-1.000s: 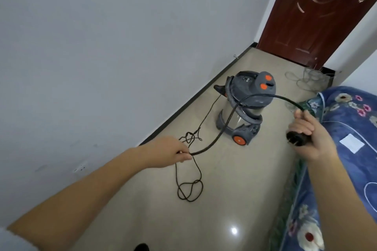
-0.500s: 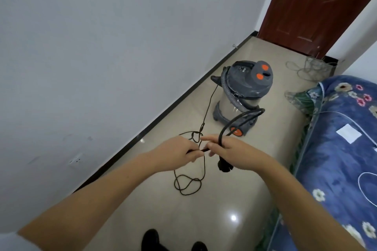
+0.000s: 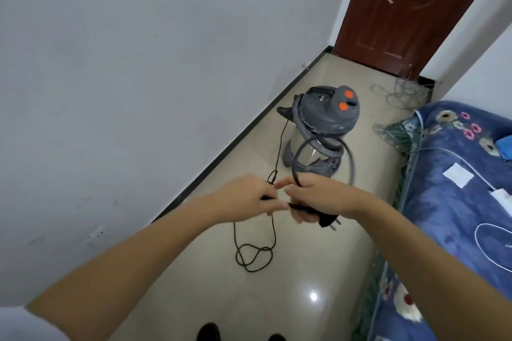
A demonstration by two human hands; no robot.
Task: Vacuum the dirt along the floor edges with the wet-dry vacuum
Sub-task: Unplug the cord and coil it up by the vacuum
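Gripping the black power cord (image 3: 273, 230), left hand (image 3: 249, 198) pinches it with curled fingers at mid-frame; slack loops hang to the floor (image 3: 304, 271) below. Right hand (image 3: 318, 196), just beside it, curls round a cord loop and the plug (image 3: 328, 220), prongs pointing right. Wet-dry vacuum (image 3: 322, 130) stands farther back by the wall skirting, hose wrapped round it. Blue floral bed (image 3: 457, 188) at right.
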